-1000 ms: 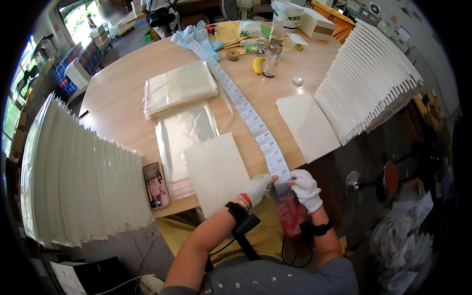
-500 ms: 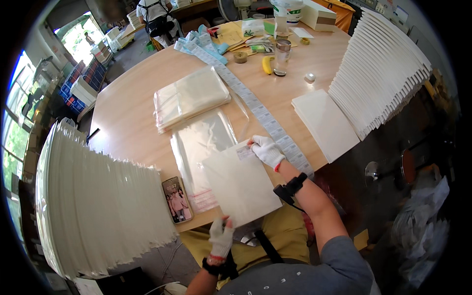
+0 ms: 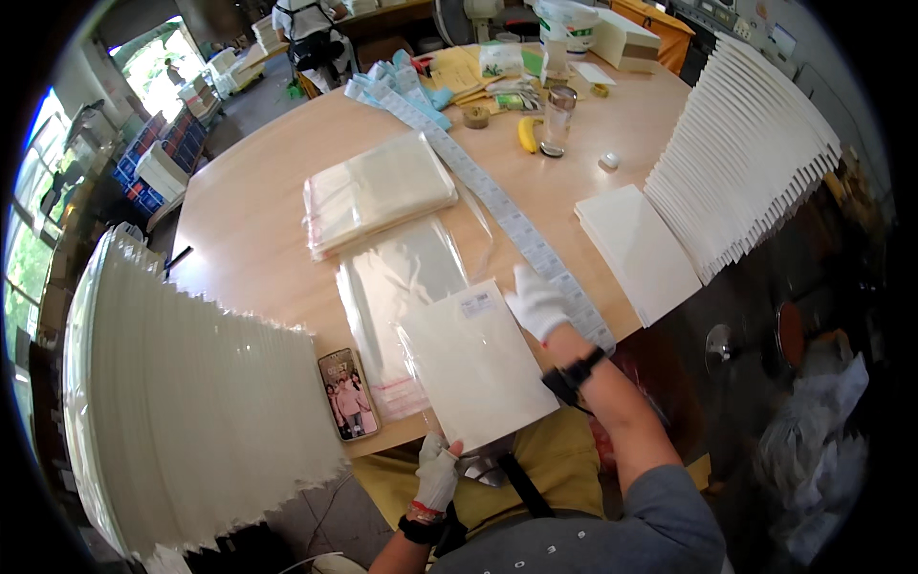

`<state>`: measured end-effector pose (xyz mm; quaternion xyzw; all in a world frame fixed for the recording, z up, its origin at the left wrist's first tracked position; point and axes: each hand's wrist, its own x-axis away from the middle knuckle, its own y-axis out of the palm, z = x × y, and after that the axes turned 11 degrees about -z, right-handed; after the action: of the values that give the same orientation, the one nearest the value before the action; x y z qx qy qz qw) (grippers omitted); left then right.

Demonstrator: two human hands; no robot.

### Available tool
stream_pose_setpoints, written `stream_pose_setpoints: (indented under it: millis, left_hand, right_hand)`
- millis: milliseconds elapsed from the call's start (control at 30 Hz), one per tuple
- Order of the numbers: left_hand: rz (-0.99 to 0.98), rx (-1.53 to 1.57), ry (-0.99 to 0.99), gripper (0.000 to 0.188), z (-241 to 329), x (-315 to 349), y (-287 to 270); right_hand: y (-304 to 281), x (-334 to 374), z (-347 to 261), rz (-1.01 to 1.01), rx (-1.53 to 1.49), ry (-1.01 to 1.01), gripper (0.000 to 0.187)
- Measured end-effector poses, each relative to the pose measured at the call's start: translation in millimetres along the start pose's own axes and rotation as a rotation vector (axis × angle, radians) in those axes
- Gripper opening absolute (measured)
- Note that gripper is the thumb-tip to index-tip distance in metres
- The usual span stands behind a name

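A flat white packet (image 3: 483,373), with a clear film edge and a small printed label (image 3: 476,305) near its top, lies tilted over the table's front edge. My left hand (image 3: 437,474), in a white glove with bare fingertips, grips its lower left corner, thumb on the edge. Just right of the label, my gloved right hand (image 3: 540,304) is off the packet with its fingers apart, beside a long strip of labels (image 3: 516,230) running across the table. Clear plastic bags (image 3: 406,273) lie partly under the packet, and another bag stack (image 3: 378,191) sits behind them.
Tall piles of film-wrapped packets (image 3: 201,383) and white sheets or booklets (image 3: 746,158) flank me. A phone (image 3: 347,394) lies left of the packet. Toward the back are a glass (image 3: 557,122), a banana (image 3: 528,135) and a tape roll (image 3: 475,117). A person (image 3: 311,43) is beyond the table.
My right hand has let go of the packet's labelled top corner and shifted slightly right, uncovering the label. The left hand has moved slightly right, onto the packet's lower corner.
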<state>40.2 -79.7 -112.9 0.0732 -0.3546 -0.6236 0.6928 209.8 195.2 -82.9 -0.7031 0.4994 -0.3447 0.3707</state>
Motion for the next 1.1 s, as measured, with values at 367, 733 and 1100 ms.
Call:
stream_pose_setpoints:
  millis: [367, 733, 1100]
  left_hand:
    - [-0.019, -1.068, 0.42, 0.031, 196, 136, 68]
    - [0.762, -0.779, 0.934, 0.039, 417, 295, -20]
    - [1.017, -0.849, 1.572, 0.035, 367, 256, -62]
  right_hand:
    - [-78, 145, -73, -0.46, -0.952, -0.509, 0.047]
    - [-160, 140, -396, -0.79, -1.153, -1.091, 0.042]
    - [-102, 122, -287, -0.564, -1.051, -0.966, 0.025]
